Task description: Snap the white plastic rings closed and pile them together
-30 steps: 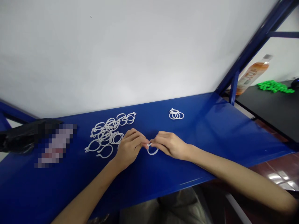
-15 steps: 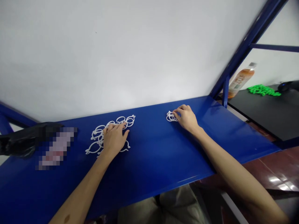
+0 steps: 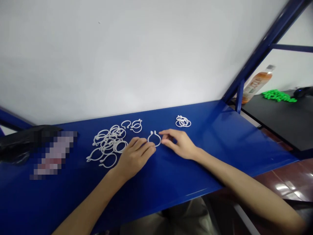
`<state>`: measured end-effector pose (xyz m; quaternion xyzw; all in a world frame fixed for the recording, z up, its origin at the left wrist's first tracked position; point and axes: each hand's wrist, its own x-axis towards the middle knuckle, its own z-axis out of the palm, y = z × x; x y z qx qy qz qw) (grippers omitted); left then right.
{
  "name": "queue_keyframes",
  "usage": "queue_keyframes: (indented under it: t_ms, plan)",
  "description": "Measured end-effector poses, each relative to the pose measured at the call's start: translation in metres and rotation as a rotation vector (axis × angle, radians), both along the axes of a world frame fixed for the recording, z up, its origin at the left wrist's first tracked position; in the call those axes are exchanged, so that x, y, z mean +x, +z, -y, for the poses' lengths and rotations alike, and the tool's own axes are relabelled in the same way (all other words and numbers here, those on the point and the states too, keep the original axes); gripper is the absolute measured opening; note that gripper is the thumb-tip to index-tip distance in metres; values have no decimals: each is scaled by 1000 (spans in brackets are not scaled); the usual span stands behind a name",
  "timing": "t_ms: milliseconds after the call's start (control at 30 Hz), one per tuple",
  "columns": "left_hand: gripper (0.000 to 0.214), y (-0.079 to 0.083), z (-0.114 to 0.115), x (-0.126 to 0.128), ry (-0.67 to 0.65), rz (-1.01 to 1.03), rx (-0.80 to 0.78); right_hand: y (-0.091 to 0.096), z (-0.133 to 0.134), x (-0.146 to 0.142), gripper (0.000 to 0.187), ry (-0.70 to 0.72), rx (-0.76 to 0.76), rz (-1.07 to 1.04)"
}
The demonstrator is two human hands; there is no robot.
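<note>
1 gapped white ring (image 3: 160,140) is between the fingers of the left hand (image 3: 135,156) and the right hand (image 3: 181,143). Left fingertips overlap its lower-left edge; whether they pinch it cannot be determined. Beside it, right thumb and index finger are spread. A ring pile (image 3: 107,144) lies left of the left fingers; a ring cluster (image 3: 183,122) lies beyond the right fingers.

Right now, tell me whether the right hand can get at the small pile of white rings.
Probably yes: between the right hand and the small pile, only blue tabletop shows.
</note>
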<state>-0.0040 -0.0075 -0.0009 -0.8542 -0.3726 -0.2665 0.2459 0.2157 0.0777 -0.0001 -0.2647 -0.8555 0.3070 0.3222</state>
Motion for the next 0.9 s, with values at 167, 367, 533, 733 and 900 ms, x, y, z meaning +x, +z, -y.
queue_keyframes:
  t_ms: [167,367,533,733,900]
  plan:
    - [9,-7,1,9,-67,108,-15,-10,9,-9,20,7,11,7]
    - [25,-9,-4,3,49,440,-158,-10,4,-4,21,78,102,46]
    - [5,-10,-7,2,51,494,-309,-14,8,-5,28,150,337,164]
    - [9,-18,-8,1,92,491,-314,-19,14,-7,35,176,548,337]
    - [16,-24,-4,5,58,436,-262,-19,20,-7,34,233,623,375]
